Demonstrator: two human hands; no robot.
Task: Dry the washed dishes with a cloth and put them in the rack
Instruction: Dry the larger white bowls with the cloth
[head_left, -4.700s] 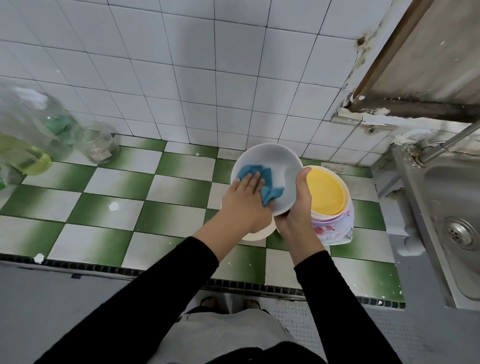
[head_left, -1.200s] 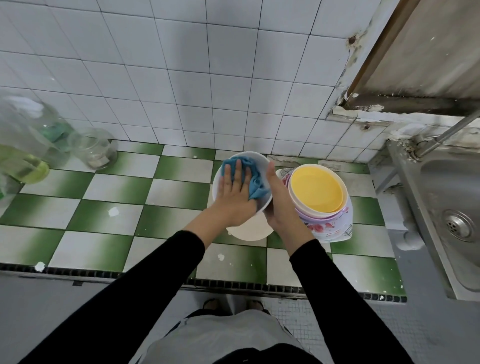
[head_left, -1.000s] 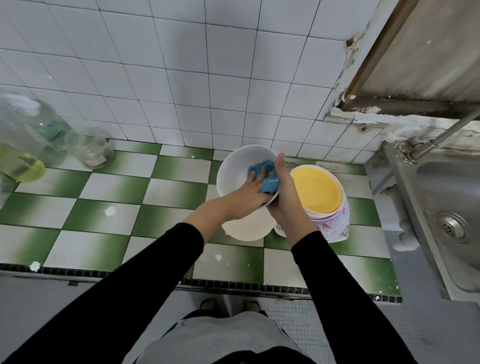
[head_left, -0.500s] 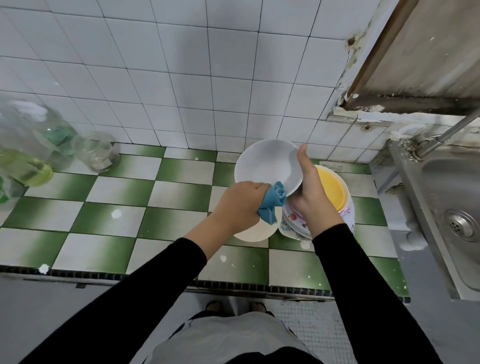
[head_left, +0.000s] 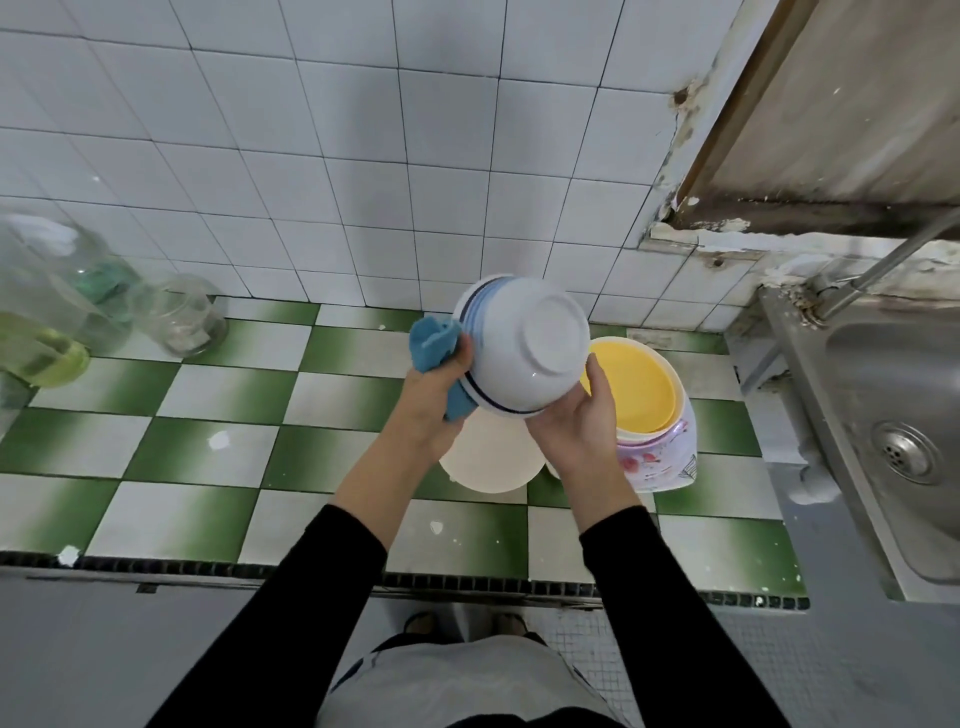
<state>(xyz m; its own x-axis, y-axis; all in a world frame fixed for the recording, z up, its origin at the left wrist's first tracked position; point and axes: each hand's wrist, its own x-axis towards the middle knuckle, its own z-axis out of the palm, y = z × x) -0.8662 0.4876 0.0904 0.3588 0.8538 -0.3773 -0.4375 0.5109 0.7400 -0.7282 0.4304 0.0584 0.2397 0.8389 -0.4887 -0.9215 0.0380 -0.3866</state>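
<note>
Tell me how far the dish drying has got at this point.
Done: the inside of the bowl, wiped in earlier frames. In hand: the right hand holds the bowl bottom-up while the left hand grips the blue cloth against its outer rim. Left: racking it (no rack in view), and probably the cream dish and yellow dish below.

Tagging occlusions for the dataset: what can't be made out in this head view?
Head view:
- Inside of the bowl: turned away, base faces the camera.
- Fingertips of the left hand: behind the cloth and bowl.
- Cream dish underneath: mostly covered by the bowl and right hand; type unclear.
- Bottles: blurred, cut by the left edge.
- Rack: not in view.
</note>
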